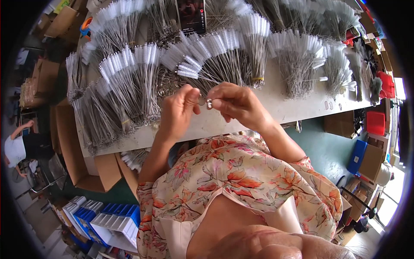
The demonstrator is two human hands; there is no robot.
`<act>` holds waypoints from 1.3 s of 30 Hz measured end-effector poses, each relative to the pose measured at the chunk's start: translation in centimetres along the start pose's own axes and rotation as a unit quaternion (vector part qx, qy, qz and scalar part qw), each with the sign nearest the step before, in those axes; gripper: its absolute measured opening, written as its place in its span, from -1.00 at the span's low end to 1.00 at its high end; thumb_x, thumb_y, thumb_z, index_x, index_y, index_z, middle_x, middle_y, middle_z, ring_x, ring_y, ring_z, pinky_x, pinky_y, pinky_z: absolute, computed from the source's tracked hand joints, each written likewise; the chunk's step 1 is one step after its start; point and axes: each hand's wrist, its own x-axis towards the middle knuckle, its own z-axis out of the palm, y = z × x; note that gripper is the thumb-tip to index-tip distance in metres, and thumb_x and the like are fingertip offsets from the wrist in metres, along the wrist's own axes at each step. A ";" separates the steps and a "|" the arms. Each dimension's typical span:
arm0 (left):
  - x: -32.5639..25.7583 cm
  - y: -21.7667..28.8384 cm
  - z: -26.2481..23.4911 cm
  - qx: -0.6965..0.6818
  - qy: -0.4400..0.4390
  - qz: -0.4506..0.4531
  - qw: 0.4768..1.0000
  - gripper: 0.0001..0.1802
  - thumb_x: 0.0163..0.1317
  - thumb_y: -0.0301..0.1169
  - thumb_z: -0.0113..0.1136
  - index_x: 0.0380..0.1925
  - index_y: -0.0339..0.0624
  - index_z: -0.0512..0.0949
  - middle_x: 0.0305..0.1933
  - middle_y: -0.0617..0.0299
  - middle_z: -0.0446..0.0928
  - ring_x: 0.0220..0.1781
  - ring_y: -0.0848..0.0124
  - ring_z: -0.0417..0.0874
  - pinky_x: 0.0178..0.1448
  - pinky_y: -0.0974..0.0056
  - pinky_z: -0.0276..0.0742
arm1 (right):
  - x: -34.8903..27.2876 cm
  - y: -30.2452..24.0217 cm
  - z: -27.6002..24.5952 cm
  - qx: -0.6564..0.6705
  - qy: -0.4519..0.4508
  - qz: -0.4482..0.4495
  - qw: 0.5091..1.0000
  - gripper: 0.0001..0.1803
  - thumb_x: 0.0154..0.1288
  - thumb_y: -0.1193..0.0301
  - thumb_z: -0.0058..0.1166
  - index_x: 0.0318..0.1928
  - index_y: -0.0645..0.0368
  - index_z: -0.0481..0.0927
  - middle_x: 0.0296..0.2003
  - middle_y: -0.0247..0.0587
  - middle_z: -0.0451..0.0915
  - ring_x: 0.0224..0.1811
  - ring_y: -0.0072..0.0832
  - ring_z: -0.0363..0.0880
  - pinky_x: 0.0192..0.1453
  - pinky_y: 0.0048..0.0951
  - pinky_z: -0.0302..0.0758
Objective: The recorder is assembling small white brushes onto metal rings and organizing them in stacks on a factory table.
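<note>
My right hand [239,105] is closed, pinching some small shiny metal loops [210,103] between thumb and fingers. Close to it on the left, my left hand [178,110] is also closed, thumb against fingers; whatever it holds is too small to make out. Just beyond both hands, a few white-bristled wire brushes [188,69] point to the left. Their thin stems run toward my right hand, where I cannot tell whether they are gripped. Behind them fans a large row of similar wire brushes [224,47]. Loose metal rings [169,81] lie heaped beyond my left hand.
Bundles of brushes [125,77] cover the table [276,103] at left, with more bundles [299,64] at right. A phone [191,16] stands at the back. Cardboard boxes [103,172] and blue-and-white bins [114,222] sit at lower left. Another person [19,146] is far left.
</note>
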 end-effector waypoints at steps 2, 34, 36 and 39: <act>0.0 -0.2 0.6 0.047 0.011 0.030 0.998 -0.60 0.36 -0.13 -0.15 -0.56 -0.13 0.42 -0.70 0.38 0.44 -0.71 0.66 0.38 -0.64 0.51 0.27 | 0.5 0.3 0.5 0.017 -0.007 0.009 1.000 -0.81 0.27 0.41 0.03 -0.29 0.34 0.55 -0.37 -0.29 0.52 -0.54 -0.67 0.42 -0.49 -0.64 0.39; -2.0 2.1 -1.7 -0.343 -0.113 -0.065 0.930 -0.77 0.12 -0.61 0.15 -0.18 -0.31 0.53 -0.24 0.15 0.57 -0.18 0.46 0.59 -0.06 0.41 0.56 | -1.8 1.1 1.6 -0.509 0.066 -0.456 0.727 -0.68 -0.34 0.49 0.18 -0.39 0.21 0.63 -0.22 -0.40 0.51 -0.56 -0.68 0.42 -0.60 -0.60 0.35; -2.3 3.3 -2.0 -0.248 -0.084 -0.019 0.965 -0.75 0.11 -0.62 0.14 -0.16 -0.32 0.52 -0.24 0.16 0.57 -0.18 0.46 0.59 -0.08 0.41 0.57 | -1.4 1.5 1.7 -0.511 0.069 -0.457 0.725 -0.70 -0.32 0.50 0.18 -0.39 0.21 0.62 -0.21 -0.40 0.51 -0.55 -0.68 0.43 -0.59 -0.60 0.35; -2.9 3.5 -1.5 -0.040 0.008 0.105 0.994 -0.68 0.06 -0.65 0.13 -0.12 -0.34 0.51 -0.24 0.12 0.58 -0.21 0.42 0.62 -0.16 0.40 0.60 | -0.3 1.3 1.7 -0.385 0.037 -0.439 0.811 -0.79 -0.20 0.56 0.20 -0.40 0.22 0.61 -0.29 -0.40 0.50 -0.56 -0.57 0.46 -0.55 -0.53 0.43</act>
